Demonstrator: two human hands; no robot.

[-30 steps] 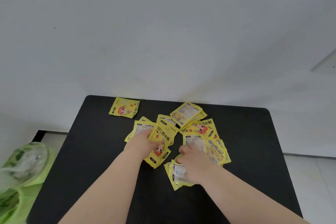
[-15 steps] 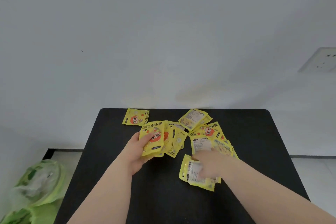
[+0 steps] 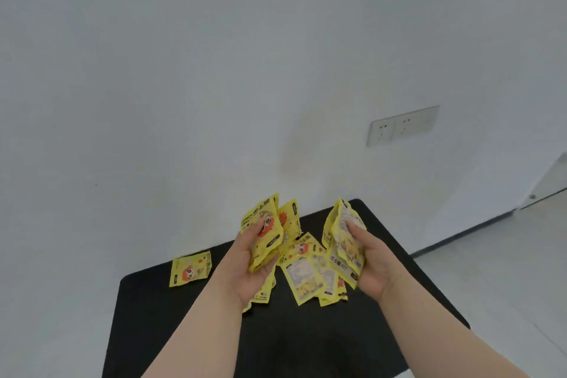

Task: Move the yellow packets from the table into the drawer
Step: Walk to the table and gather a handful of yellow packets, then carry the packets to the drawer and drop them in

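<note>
Left grip (image 3: 251,273) and right grip (image 3: 372,261) each clutch a fan of packets (image 3: 260,212) above the worktop (image 3: 306,344). Light, slick and floppy, they look best pinched mid-stack.

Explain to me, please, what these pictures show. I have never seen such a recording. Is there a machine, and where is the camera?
There is no machine here: a person works with two bare hands. The camera sits on the person's head and looks forward and down, so you see the arms from the wearer's own side. The left hand grips a bundle of yellow packets, and the right hand grips a second bundle. Both bundles are lifted above the black table. A loose pile of packets lies on the table between the hands, and one single packet lies apart to the left. Behind stands a white wall with a socket plate. The drawer where the packets should go is not in view.
</note>
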